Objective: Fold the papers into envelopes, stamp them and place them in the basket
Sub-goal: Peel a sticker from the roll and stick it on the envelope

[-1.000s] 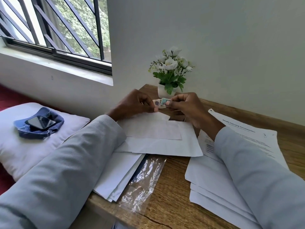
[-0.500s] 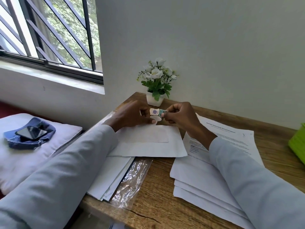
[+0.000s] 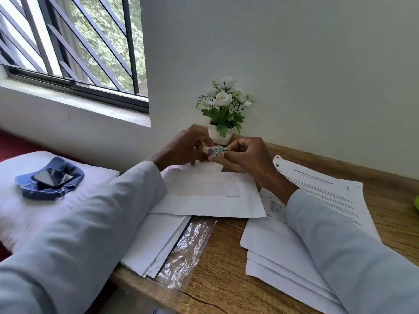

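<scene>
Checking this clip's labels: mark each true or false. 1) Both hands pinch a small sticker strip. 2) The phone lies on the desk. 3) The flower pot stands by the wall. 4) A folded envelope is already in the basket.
1) True: left hand and right hand pinch the sticker strip.
2) False: the phone lies on blue cloth on a pillow.
3) True: flower pot.
4) False: the folded envelope lies on the desk.

Home room: wooden desk [image 3: 226,257] by barred window [image 3: 74,46], potted flowers [image 3: 223,109], pillow [image 3: 34,211].
</scene>
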{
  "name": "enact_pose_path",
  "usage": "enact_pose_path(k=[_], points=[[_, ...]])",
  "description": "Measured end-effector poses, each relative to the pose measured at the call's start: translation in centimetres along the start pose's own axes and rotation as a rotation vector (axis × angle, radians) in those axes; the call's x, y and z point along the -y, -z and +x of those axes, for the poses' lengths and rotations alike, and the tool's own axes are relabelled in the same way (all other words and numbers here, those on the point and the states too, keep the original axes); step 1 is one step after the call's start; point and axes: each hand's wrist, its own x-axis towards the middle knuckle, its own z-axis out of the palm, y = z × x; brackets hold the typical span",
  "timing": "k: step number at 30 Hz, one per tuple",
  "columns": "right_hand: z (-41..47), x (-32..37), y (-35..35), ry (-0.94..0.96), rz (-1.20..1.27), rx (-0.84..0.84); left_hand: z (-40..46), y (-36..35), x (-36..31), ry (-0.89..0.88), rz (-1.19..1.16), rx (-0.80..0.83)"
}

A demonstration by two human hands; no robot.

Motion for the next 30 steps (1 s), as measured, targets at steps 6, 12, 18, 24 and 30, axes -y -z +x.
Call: enact_pose_path(k=[6,12,18,24,30], points=[[0.4,-0.1,-0.2,-0.051,0.040,0.047,1.1,-0.2,1.4,0.096,0.016,-0.033],[0.4,-0.8,0.4,-0.170,0.197,0.068,1.3,0.1,2.0,0.139,0.178,0.028],[-0.5,-0.5,1.8,-0.210,0.283,0.048,0.8,-0.2,1.5,0.116,0.225,-0.068],[-1.2,0.0,4.2,-0.206,0.366,0.026,-0.3,-0.7,-2.9,-0.015,0.146,0.167],[-3.7,-0.3,6.5,-0.224,0.405,0.020,-0.6,-2.5,-4.7,0.048,0.112,0.374]])
